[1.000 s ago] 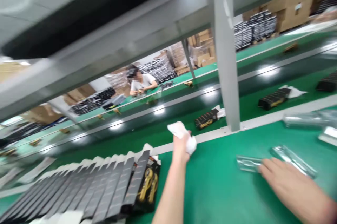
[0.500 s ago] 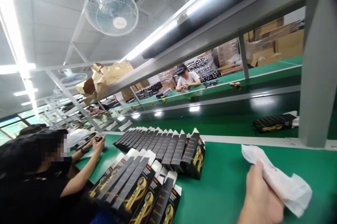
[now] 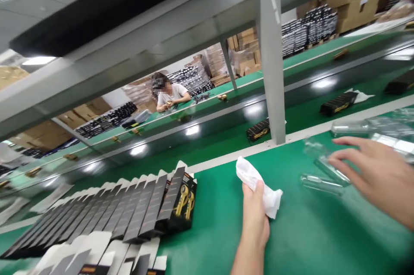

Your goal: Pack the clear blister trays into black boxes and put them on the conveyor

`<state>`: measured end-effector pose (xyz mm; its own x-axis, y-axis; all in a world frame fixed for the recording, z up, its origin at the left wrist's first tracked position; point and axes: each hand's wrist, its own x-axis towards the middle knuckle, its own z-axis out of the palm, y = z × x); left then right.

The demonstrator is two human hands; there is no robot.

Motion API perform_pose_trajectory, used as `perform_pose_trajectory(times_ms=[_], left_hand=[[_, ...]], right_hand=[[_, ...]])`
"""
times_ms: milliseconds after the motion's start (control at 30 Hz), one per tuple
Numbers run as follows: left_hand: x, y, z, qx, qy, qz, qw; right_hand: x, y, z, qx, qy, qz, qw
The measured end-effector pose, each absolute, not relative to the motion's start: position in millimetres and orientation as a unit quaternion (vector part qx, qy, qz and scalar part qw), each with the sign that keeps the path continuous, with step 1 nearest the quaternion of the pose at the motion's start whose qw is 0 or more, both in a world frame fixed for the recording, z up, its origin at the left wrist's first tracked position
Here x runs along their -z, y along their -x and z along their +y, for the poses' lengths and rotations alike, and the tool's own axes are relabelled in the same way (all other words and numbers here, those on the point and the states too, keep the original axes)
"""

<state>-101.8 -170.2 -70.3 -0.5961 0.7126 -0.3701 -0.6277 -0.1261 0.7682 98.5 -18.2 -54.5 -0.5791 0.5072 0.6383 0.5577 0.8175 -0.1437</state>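
A white, soft-wrapped bundle (image 3: pixel 271 197) is gripped in my left hand (image 3: pixel 254 219), above the green table; the wrapping hides its contents. My right hand (image 3: pixel 380 176) has its fingers spread over several clear plastic shells (image 3: pixel 321 184) on the table at the right. Whether the fingertips touch a shell I cannot tell. To the left of my left hand stands a row of black boxes (image 3: pixel 176 201) with raised white flaps and gold shower heads printed on them.
Beyond the table edge runs a green conveyor belt (image 3: pixel 223 143) carrying black boxes (image 3: pixel 338 103). A grey metal post (image 3: pixel 273 59) rises at the table's back edge. Across the belt sits another person (image 3: pixel 176 92). More open boxes (image 3: pixel 106 257) stand at the front left.
The view has swung to the right. My right hand and the clear plastic shells have come into sight. The white bundle is still in my left hand.
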Motion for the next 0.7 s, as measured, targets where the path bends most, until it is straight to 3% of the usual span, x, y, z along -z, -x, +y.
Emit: perform_pose_trajectory(times_ms=[133, 467, 700], left_hand=[[71.9, 85.3, -171.8, -0.759, -0.086, 0.476, 0.437], [79.0, 77.2, -179.0, -0.703, -0.162, 0.534, 0.441], [81.9, 74.2, -174.8, -0.71, -0.183, 0.485, 0.476]], right_hand=[[56.4, -40.2, -89.9, -0.071, 0.224, -0.918, 0.32], [83.8, -26.6, -116.9, 0.013, 0.17, -0.936, 0.307], [99.0, -40.2, -83.9, -0.305, 0.262, -0.886, 0.232]])
